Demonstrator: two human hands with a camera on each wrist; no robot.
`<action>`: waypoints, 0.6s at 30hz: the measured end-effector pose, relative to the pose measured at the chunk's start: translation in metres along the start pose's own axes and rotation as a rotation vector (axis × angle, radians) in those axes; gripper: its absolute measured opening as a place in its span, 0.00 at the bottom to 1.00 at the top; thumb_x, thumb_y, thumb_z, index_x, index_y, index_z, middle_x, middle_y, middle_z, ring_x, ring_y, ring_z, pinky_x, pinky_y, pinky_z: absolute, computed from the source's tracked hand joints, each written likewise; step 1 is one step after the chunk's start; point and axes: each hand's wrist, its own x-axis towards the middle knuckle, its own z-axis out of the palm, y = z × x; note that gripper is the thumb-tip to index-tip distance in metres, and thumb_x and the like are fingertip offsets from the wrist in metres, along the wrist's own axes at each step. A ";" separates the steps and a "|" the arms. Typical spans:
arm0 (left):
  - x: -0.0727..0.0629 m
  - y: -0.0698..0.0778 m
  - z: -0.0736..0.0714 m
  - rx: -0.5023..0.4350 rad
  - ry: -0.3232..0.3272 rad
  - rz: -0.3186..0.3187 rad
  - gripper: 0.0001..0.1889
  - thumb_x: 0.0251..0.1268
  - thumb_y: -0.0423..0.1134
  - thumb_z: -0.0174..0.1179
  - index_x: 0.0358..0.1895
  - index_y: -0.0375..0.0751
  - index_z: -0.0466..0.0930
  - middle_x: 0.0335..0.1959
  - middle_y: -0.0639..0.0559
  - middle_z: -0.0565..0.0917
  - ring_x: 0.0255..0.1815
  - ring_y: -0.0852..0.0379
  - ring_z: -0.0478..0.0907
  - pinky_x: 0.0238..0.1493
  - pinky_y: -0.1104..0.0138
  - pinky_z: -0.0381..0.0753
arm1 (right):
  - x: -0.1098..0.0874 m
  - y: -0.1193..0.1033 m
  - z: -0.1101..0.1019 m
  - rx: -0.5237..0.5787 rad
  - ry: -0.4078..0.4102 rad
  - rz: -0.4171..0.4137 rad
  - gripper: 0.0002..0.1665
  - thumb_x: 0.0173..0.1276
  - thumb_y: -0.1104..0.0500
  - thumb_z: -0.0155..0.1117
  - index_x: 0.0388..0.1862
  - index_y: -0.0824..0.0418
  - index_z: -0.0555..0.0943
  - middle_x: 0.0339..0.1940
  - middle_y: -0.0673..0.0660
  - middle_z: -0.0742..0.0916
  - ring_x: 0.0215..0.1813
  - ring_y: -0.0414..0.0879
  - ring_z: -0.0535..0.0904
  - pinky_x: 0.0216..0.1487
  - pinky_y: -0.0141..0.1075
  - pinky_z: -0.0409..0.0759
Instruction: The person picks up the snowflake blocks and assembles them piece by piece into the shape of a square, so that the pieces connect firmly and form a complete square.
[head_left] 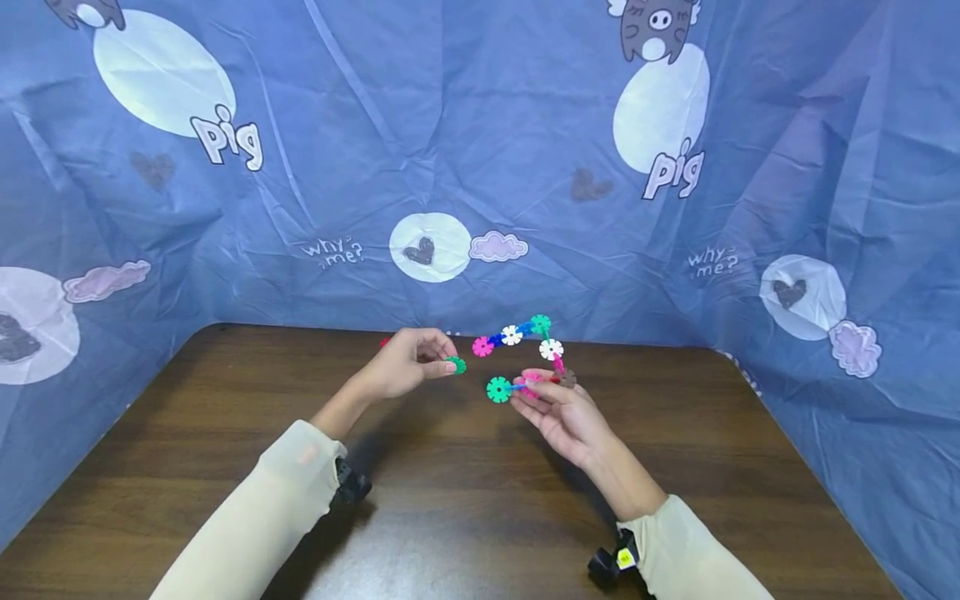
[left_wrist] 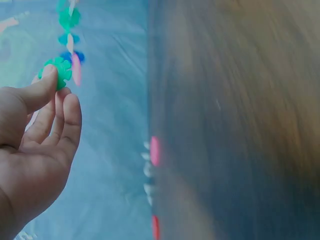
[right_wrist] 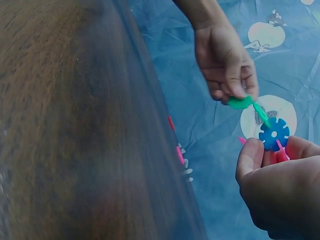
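My left hand [head_left: 397, 367] pinches a green notched plastic disc [head_left: 457, 365] between thumb and fingers; the left wrist view shows this disc [left_wrist: 63, 73] at the fingertips. To its right, my right hand [head_left: 572, 421] holds a curved chain of interlocking snowflake discs [head_left: 551, 349] in the air above the table. The chain runs through green, blue, white, pink and brown pieces, one end in a green disc [head_left: 498, 389], the other in a pink disc [head_left: 482, 346]. In the right wrist view, a blue disc [right_wrist: 274, 134] shows just beyond the right fingertips. The right fingers partly cover the pink pieces.
Loose pink [left_wrist: 155, 151] and red [left_wrist: 156, 227] pieces lie near the far edge of the brown wooden table [head_left: 450, 500], partly behind the left hand in the head view. A blue printed cloth [head_left: 420, 150] hangs behind and at both sides. Small black cameras [head_left: 351, 483] sit at the wrists.
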 end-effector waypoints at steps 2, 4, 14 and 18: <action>0.001 0.008 0.005 -0.027 -0.007 0.011 0.04 0.68 0.29 0.66 0.41 0.33 0.83 0.33 0.44 0.85 0.36 0.50 0.83 0.38 0.66 0.81 | 0.000 0.000 0.000 -0.004 -0.002 -0.001 0.17 0.78 0.71 0.51 0.39 0.60 0.88 0.42 0.58 0.91 0.48 0.49 0.88 0.66 0.45 0.79; 0.002 0.013 0.010 -0.049 -0.015 0.016 0.03 0.69 0.28 0.65 0.42 0.34 0.83 0.34 0.43 0.86 0.37 0.51 0.83 0.40 0.66 0.82 | -0.001 0.000 -0.001 -0.008 -0.011 0.001 0.17 0.78 0.70 0.51 0.39 0.60 0.88 0.42 0.57 0.91 0.48 0.49 0.88 0.66 0.45 0.78; 0.003 0.022 0.027 -0.061 -0.032 0.125 0.03 0.69 0.27 0.64 0.41 0.36 0.86 0.37 0.47 0.86 0.39 0.48 0.82 0.41 0.66 0.82 | -0.002 0.000 0.002 -0.035 -0.016 0.015 0.17 0.78 0.70 0.51 0.40 0.59 0.87 0.42 0.56 0.91 0.47 0.48 0.88 0.65 0.45 0.79; 0.003 0.022 0.030 -0.038 -0.021 0.174 0.03 0.69 0.28 0.64 0.41 0.37 0.86 0.38 0.48 0.86 0.37 0.52 0.80 0.40 0.67 0.81 | -0.002 -0.001 0.002 -0.050 -0.015 0.026 0.16 0.79 0.69 0.51 0.40 0.59 0.87 0.41 0.55 0.91 0.47 0.48 0.88 0.63 0.44 0.81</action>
